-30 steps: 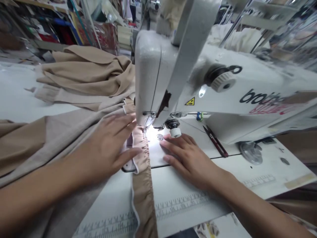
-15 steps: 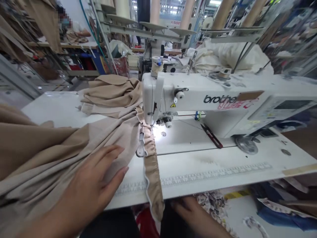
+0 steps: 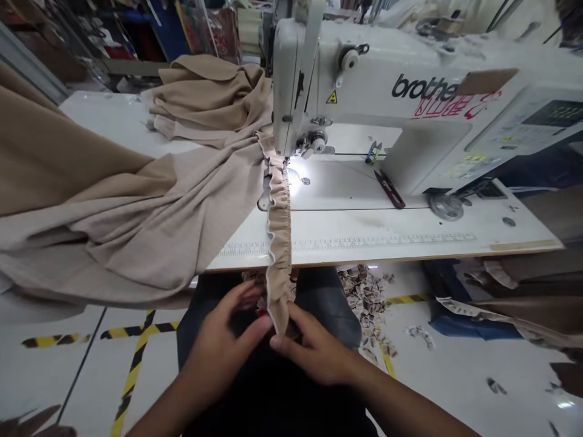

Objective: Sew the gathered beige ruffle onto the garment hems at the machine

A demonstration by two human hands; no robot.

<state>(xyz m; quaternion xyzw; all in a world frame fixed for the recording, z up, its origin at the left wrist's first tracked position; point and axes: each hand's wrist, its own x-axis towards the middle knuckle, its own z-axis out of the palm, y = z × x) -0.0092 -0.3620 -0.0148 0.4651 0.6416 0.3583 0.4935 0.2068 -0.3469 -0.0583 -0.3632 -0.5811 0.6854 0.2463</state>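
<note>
A gathered tan waistband strip [image 3: 280, 230] runs from under the needle of the white sewing machine [image 3: 364, 91] down over the table's front edge. Below the edge, over my lap, my left hand [image 3: 225, 349] and my right hand [image 3: 314, 352] both pinch the strip's hanging lower end, thumbs and forefingers closed on it. The rest of the tan garment [image 3: 136, 206] lies bunched to the left of the strip on the table and hangs off its left side.
Red thread snips [image 3: 390, 189] lie on the white table [image 3: 387, 233] right of the needle plate. More folded tan cloth [image 3: 209, 97] sits behind the machine head. Fabric scraps [image 3: 364, 291] litter the floor, with yellow-black tape lines [image 3: 132, 364].
My left hand left the cloth on the table and dropped below the edge. Both hands now grip the strip's hanging end; the view tilted down.
</note>
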